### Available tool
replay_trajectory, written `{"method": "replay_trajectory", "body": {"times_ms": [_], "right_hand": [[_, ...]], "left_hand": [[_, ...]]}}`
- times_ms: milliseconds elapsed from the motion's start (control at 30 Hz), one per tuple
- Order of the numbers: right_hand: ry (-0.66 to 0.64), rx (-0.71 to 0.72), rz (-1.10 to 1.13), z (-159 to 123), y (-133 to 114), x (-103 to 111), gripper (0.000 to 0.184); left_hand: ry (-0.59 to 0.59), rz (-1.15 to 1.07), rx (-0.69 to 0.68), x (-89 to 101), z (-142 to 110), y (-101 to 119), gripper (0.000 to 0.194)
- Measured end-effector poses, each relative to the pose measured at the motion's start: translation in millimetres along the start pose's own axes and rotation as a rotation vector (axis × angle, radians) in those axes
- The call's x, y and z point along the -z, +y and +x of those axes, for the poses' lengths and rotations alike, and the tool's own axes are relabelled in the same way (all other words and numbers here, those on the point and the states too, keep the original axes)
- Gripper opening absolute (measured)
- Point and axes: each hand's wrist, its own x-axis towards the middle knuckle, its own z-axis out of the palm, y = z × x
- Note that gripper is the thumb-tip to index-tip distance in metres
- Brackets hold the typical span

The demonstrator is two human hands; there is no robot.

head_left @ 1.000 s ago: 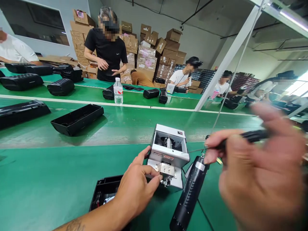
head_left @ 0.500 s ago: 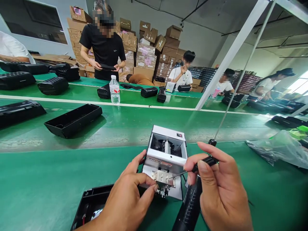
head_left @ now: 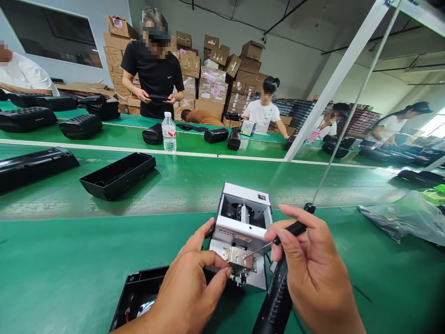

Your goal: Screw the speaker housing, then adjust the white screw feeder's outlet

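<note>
A small white screw feeder (head_left: 227, 234) with an open top stands on the green bench in front of me. My left hand (head_left: 194, 269) is closed at its front left, thumb and index finger pinching at the edge of the metal block (head_left: 239, 257). Held in the fingers of my right hand (head_left: 309, 264) is a thin screwdriver (head_left: 295, 228) with a black handle, its tip at the top of that block. Below and partly behind the right hand is a black electric screwdriver (head_left: 273, 297), apparently hung from the slanting line above.
An open black housing (head_left: 120, 297) lies by my left forearm, another black shell (head_left: 118, 178) farther back. A water bottle (head_left: 169, 133), several black cases and co-workers are across the bench. At right lies a plastic bag (head_left: 403, 213); a white post (head_left: 333, 88) slants upward.
The view has shifted slightly, while both hands keep their places at the screw feeder. Across the bench, a co-worker in white has lowered a raised hand toward the bench.
</note>
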Motion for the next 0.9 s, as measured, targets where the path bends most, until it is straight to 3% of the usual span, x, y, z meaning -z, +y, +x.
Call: {"method": "replay_trajectory", "body": {"times_ms": [100, 200, 267, 400, 467, 600, 667, 800, 900], "right_hand": [[-0.094, 0.075, -0.058, 3, -6, 7, 0.038], [-0.316, 0.125, -0.066, 7, -18, 16, 0.05], [-0.407, 0.17, -0.04, 11, -25, 17, 0.049], [-0.271, 0.297, -0.113, 15, -29, 7, 0.03], [-0.193, 0.261, -0.157, 15, -28, 3, 0.031], [-0.294, 0.141, -0.151, 14, -23, 4, 0.047], [-0.329, 0.15, -0.131, 15, -21, 5, 0.049], [-0.142, 0.331, -0.242, 18, -17, 4, 0.046], [-0.17, 0.3, -0.292, 20, -18, 9, 0.04]], "left_hand": [[-0.004, -0.003, 0.0, 0.6, -1, 0, 0.021], [-0.01, -0.008, -0.001, 1.8, -2, 3, 0.022], [-0.023, 0.007, 0.007, 2.7, -3, 4, 0.022], [-0.033, 0.043, 0.027, 3.5, -3, 6, 0.022], [-0.013, 0.035, 0.019, 3.2, -2, 5, 0.021], [0.031, 0.019, -0.026, 2.2, -2, 4, 0.016], [0.042, 0.01, -0.044, 2.1, -2, 5, 0.015], [0.046, -0.009, -0.039, 2.3, -2, 5, 0.016], [0.041, -0.011, -0.026, 2.2, -2, 3, 0.015]]}}
